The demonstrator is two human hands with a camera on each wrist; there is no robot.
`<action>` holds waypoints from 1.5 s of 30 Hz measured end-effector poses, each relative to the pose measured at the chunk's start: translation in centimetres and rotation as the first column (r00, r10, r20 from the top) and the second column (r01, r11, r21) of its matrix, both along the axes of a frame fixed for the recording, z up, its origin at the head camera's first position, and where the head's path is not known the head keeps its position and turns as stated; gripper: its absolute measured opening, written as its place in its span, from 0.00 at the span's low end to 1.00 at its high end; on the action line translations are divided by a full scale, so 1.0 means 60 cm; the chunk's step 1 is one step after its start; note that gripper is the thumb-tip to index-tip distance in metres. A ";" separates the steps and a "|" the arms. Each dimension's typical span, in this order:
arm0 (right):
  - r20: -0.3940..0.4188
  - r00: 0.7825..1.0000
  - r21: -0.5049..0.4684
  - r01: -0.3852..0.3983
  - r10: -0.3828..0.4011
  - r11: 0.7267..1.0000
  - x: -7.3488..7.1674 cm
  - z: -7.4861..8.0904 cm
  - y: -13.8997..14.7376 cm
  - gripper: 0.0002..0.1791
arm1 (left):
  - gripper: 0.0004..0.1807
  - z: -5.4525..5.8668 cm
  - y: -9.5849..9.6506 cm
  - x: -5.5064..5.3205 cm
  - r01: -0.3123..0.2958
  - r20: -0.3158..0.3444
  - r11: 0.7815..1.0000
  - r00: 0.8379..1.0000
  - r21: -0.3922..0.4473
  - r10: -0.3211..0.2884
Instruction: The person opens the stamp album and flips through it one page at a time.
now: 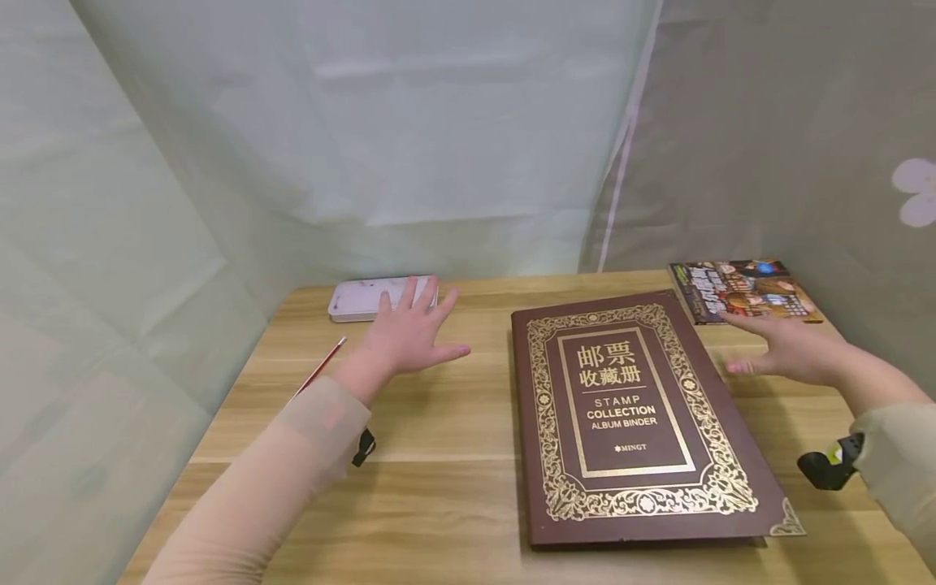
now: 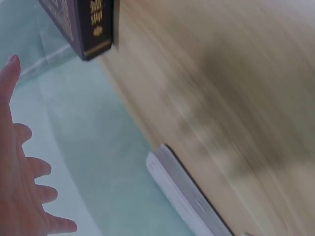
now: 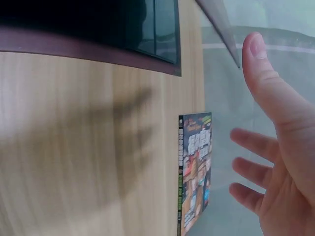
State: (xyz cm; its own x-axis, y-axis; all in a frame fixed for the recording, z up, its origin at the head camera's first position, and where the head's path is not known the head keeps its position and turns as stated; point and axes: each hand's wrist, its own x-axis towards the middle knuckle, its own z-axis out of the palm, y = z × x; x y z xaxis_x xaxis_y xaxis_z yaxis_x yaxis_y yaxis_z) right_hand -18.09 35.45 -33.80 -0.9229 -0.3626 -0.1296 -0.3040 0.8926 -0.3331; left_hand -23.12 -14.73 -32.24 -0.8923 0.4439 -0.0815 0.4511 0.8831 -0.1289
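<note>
A maroon stamp album [image 1: 621,422] with gold lettering and border lies on the table between my hands. In the right wrist view its front cover [image 3: 219,29] stands raised off the dark pages [image 3: 98,24] on the opening side. My right hand [image 1: 797,353] hovers just right of the album with fingers spread, holding nothing. My left hand [image 1: 405,337] is held above the table left of the album, its fingers spread and nothing in it. The album's spine [image 2: 96,24] shows in the left wrist view.
A pale flat case [image 1: 366,299] lies at the back left, partly behind my left fingers. A red pencil [image 1: 322,366] lies near the left edge. At the back right is a colourful comic-style book [image 1: 746,291]. Fabric curtains [image 1: 468,146] surround the wooden table [image 1: 439,504].
</note>
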 end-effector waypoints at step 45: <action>0.054 0.997 -0.339 -0.038 0.060 0.940 0.033 -0.047 0.010 0.41 | 0.49 -0.025 0.096 0.018 0.176 -0.009 0.984 0.984 0.028 -0.176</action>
